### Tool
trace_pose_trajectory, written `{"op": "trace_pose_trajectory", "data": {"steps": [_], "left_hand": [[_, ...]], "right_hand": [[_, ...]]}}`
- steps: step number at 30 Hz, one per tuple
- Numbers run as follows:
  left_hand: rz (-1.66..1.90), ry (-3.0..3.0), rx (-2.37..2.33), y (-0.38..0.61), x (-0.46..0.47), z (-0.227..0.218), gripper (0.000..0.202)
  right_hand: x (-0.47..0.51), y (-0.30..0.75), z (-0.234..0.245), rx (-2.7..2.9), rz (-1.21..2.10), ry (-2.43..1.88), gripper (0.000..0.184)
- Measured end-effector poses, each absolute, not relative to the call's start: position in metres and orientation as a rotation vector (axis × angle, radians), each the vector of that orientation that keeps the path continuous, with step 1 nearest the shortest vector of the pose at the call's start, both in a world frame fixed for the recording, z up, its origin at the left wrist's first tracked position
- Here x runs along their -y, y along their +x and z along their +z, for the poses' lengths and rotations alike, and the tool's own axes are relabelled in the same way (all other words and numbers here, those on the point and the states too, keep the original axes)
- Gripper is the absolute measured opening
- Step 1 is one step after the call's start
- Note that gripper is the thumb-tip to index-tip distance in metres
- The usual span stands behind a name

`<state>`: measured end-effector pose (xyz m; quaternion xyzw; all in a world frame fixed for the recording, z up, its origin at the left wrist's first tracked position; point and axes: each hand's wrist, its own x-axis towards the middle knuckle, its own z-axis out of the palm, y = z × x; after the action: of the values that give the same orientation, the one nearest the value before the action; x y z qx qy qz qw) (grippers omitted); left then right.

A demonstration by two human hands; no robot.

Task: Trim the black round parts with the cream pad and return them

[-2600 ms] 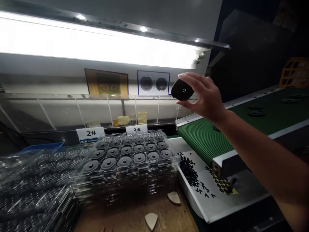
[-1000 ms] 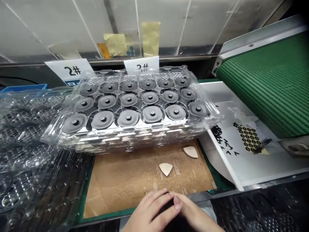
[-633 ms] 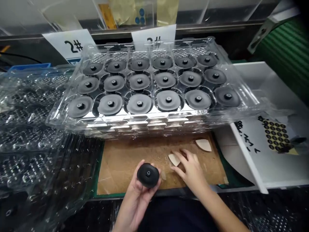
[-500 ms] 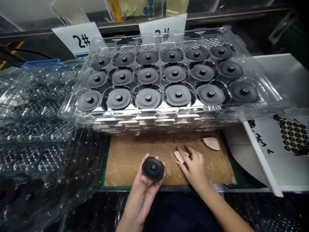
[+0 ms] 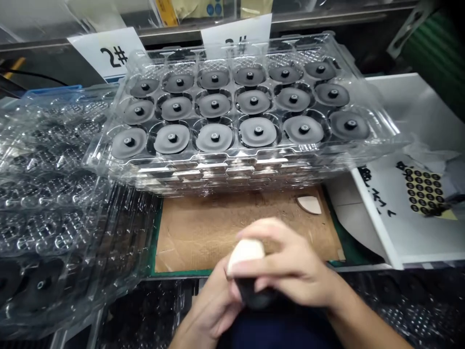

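My left hand (image 5: 218, 295) is closed around a black rounded disc-shaped part (image 5: 256, 294), which is blurred and tilted in front of my body. In my right hand (image 5: 290, 261) is a cream-coloured pad (image 5: 247, 254), pinched between thumb and fingers. The pad is up against or just over the black part; whether they touch is hard to make out. Another cream piece (image 5: 310, 205) with a curved edge lies on the brown cardboard sheet (image 5: 192, 232) beyond my right hand.
A stack of clear plastic trays (image 5: 232, 165) stands behind the cardboard, its top tray holding rows of black parts. More clear trays (image 5: 61, 194) are piled at left. At right a white box (image 5: 407, 242) carries a sheet of round stickers (image 5: 423, 191). Paper signs (image 5: 109, 53) hang behind.
My right hand has picked up the cream pad from the cardboard and brought it left to the black part. My left hand has turned and lowered the part. The view has shifted slightly.
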<state>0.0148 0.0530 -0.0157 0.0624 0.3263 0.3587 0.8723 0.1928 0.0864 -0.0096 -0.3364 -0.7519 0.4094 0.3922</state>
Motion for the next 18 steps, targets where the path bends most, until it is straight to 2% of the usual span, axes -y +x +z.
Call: {"op": "trace_pose_trajectory", "data": {"steps": [2,4,9,14,18], "left_hand": [[0.665,0.149,-0.639,0.018,-0.051,-0.010,0.051],[0.573,0.123,-0.608,0.020,-0.048,-0.006,0.051],[0.419,0.179,-0.625,0.021,-0.046,0.002,0.030],[0.446,0.169,-0.617,0.021,-0.045,0.004,0.036],[0.423,0.198,-0.605,0.024,-0.042,0.001,0.034]], "right_hand": [[-0.095,0.194,0.008,2.036,1.144,-0.643,0.024],[-0.101,0.197,0.017,2.140,1.172,-0.655,0.026],[-0.102,0.201,0.022,2.140,1.247,-0.406,0.028],[-0.098,0.206,0.026,2.218,1.201,-0.591,0.028],[-0.094,0.208,0.030,2.153,1.264,-0.441,0.022]]}}
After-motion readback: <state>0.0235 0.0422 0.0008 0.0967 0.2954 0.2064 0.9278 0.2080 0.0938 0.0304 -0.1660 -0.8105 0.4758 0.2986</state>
